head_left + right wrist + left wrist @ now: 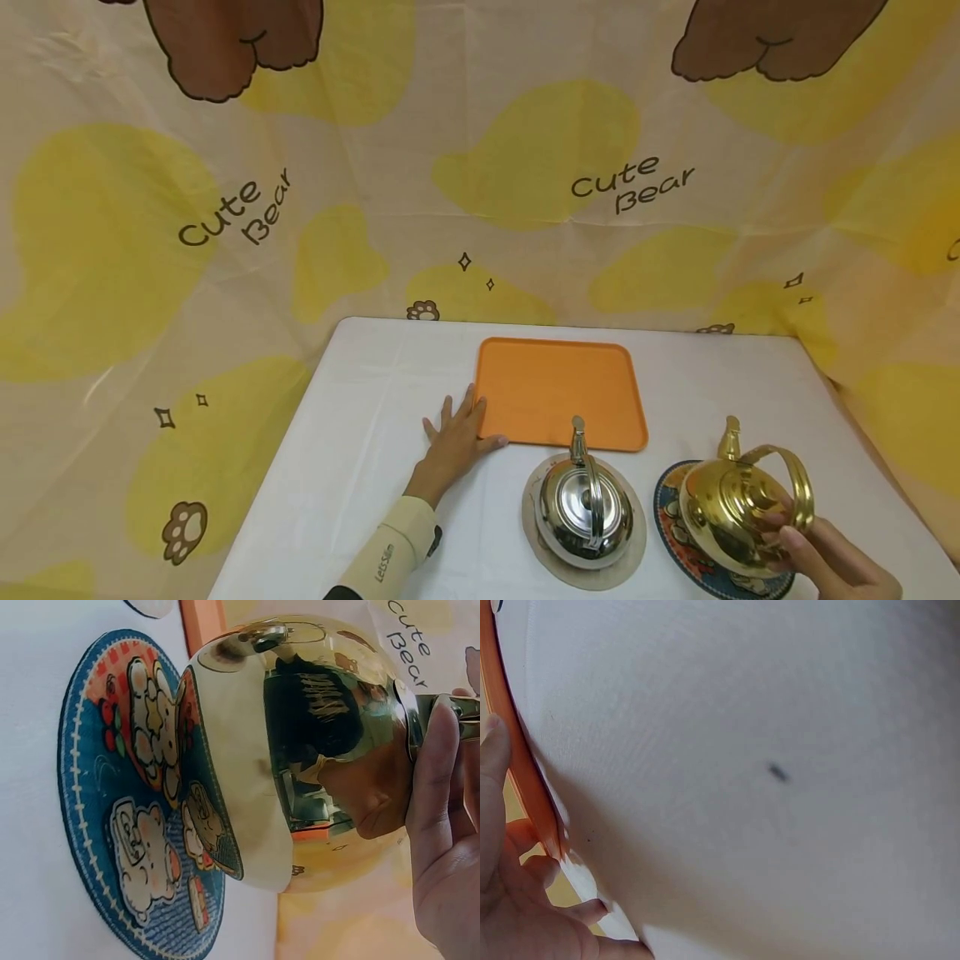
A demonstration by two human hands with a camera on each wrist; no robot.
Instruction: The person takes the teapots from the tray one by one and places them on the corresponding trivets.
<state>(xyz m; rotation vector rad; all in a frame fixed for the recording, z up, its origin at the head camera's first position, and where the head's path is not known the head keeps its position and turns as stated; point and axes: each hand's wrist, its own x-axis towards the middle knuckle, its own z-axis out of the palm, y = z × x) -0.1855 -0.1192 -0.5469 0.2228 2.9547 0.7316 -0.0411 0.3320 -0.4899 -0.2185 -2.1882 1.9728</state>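
My right hand (840, 557) grips the handle of a shiny gold teapot (712, 512) at the right. Beneath the teapot lies a round blue mat (101, 784) with cartoon bears. In the right wrist view the teapot is tipped over this mat, its bottom mirroring the print; I cannot tell whether an edge touches. With fingers spread, my left hand (456, 437) touches the left edge of an orange tray (558, 392). Between the hands a silver teapot (558, 525) stands on a round pale mat (637, 533), its spout pointing toward the tray.
A white cloth covers the table (337, 467). Behind it hangs a cream and yellow curtain (510, 158) printed with bears and lettering. The silver teapot's spout reaches the tray's near edge in the head view.
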